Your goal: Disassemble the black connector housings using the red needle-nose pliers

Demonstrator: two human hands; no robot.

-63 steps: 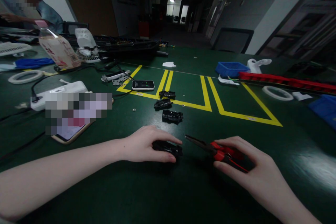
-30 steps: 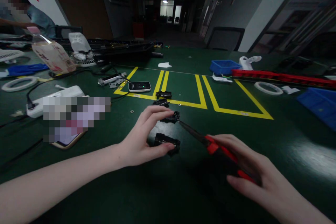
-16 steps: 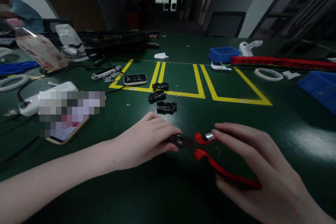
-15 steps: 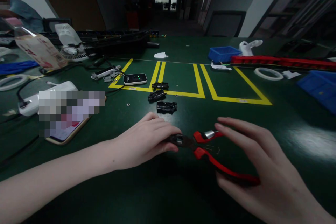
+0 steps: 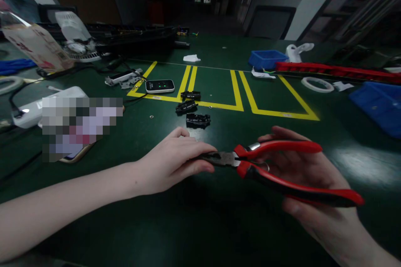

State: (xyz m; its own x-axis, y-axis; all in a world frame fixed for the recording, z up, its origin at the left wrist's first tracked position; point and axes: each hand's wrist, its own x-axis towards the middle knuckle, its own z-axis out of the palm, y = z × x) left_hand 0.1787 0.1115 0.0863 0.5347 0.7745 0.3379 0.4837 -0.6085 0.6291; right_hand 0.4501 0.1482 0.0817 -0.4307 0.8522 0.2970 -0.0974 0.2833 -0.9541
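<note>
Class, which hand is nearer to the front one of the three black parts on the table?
Left. The left hand is just on the near side of the front black part; the right hand is farther off, to its right.

left hand [image 5: 180,154] pinching, forearm [image 5: 87,192] slanting in from left; right hand [image 5: 313,171] turned inward, loosely cupped

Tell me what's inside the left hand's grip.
The left hand holds the nose of the red-handled pliers between its fingers. The nose's tip, and anything else within the grip, is covered by the hand.
</note>
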